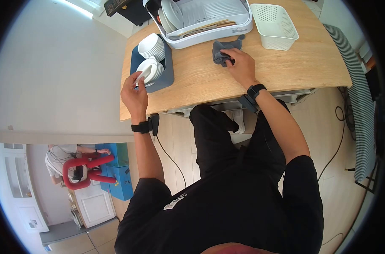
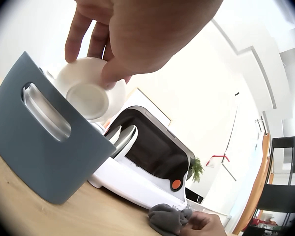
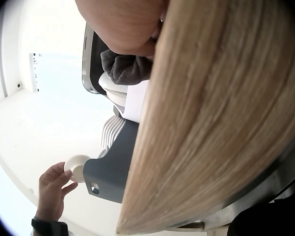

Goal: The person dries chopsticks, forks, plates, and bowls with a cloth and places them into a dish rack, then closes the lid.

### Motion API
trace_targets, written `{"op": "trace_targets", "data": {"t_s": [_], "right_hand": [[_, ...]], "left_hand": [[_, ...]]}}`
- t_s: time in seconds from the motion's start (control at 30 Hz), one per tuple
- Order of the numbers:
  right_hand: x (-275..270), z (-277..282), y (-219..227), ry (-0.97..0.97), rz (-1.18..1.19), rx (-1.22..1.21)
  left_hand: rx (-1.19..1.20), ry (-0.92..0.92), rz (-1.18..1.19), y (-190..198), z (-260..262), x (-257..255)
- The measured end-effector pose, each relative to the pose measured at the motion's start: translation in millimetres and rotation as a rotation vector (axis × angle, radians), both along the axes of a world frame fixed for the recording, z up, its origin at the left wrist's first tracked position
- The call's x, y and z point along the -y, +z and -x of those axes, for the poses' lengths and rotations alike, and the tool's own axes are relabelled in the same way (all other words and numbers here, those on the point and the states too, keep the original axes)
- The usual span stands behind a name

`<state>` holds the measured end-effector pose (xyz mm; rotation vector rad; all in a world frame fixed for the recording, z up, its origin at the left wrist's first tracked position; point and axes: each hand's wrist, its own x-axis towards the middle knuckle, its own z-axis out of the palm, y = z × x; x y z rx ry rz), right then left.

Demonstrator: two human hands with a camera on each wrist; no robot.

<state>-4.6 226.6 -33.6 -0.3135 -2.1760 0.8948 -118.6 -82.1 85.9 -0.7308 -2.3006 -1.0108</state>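
Note:
My left hand [image 1: 134,94] pinches a small white dish [image 2: 88,93] by its rim, tilted above the near end of a blue-grey bin [image 1: 168,70]. In that bin stand two stacks of white dishes, the farther one made of bowls [image 1: 151,45]. The left wrist view shows the bin's side [image 2: 37,142] with its slot handle, and the held dish over its edge. Over the tabletop, my right hand [image 1: 242,67] grips a crumpled dark grey cloth [image 1: 220,51], which also shows in the right wrist view beneath the fingers.
Behind the bin is a white dish rack [image 1: 209,37] with plates and chopsticks. A white perforated basket [image 1: 277,41] stands at the back right of the wooden table [image 1: 302,67]. Another person [image 1: 59,163] is at the far left, beside blue boxes. Cables run down from the wrists.

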Motion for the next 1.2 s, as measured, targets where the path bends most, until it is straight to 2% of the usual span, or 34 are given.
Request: {"op": "trace_targets", "data": {"t_s": [0.13,0.2,0.27,0.33,0.4,0.43,0.5,0.53,0.57,0.77,0.83,0.97,1.03,1.2], "right_hand": [[0,-2,1,0.002,-0.01,0.011],[0,-1,-2,0.008,-0.008,0.001],[0,0,-3,0.004,-0.012,-0.019],[-1,1,-6,0.006,-0.01,-0.018],[0,0,-4,-0.013,-0.019,0.017],[-1,0,-5,0.007,-0.006,0.028],[-4,4,-12,-0.023,-0.046,-0.01],[-4,5,-13,-0.024,-0.051,-0.05],[-2,4,-12,-0.024,-0.049,-0.041],[0,-1,-3,-0.046,-0.01,0.056],[-4,0,-8,-0.06,-0.059,0.047],[2,-7,14,-0.006,-0.05,0.07],[3,-6,16,-0.035,-0.014,-0.024],[2,-6,17,-0.021,0.044,0.037]], "left_hand": [[-0.026,-0.099,0.035,35,-35,-16],[0.021,-0.364,0.208,63,-66,-29],[0.011,-0.548,0.316,88,-100,-41],[-0.07,-0.783,0.378,117,-135,-55],[-0.304,-1.137,0.162,115,-152,-72],[-0.431,-1.091,0.079,117,-174,-81],[-0.206,-1.222,-0.175,123,-213,-95],[-0.036,-1.312,-0.124,134,-222,-96],[-0.027,-1.312,-0.128,126,-214,-91],[0.087,-1.188,-0.066,134,-234,-100],[0.142,-1.151,-0.049,133,-241,-101],[0.249,-1.091,-0.021,127,-255,-110],[0.279,-1.063,-0.014,126,-260,-116],[0.364,-0.969,0.029,125,-274,-121]]}}
